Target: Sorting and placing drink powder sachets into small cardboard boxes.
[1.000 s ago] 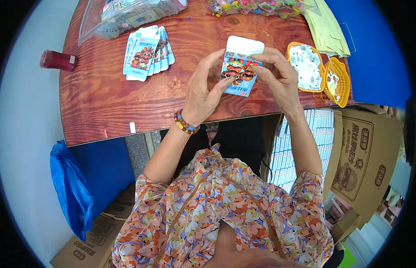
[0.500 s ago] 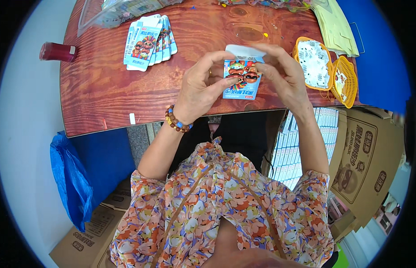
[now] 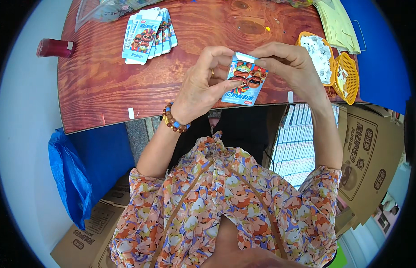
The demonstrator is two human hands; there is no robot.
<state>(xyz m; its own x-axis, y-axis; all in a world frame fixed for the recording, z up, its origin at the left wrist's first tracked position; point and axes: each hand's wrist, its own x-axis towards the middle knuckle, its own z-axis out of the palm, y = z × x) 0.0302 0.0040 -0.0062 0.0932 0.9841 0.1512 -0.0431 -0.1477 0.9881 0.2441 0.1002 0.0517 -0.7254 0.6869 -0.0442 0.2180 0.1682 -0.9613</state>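
A small blue cardboard box (image 3: 246,85) with printed cartoon figures is held above the table's near edge. My left hand (image 3: 202,82) grips it from the left, thumb across the printed face and fingers behind. At the box's far end, a white end flap (image 3: 246,57) is folded most of the way down. My right hand (image 3: 286,64) has its fingers and thumb closed at the flap's right corner. To the left on the table lies a fanned stack of flat boxes (image 3: 144,38) with the same print.
A yellow basket (image 3: 329,44) of small white packets and another yellow basket (image 3: 349,80) stand at the right, by pale yellow sheets (image 3: 336,24). A red-capped jar (image 3: 56,48) is at the left edge. Below right, an open carton holds rows of finished boxes (image 3: 295,145).
The raised white flap has come down toward the box's opening. The box has tilted slightly, and my right hand has shifted to the flap's right corner.
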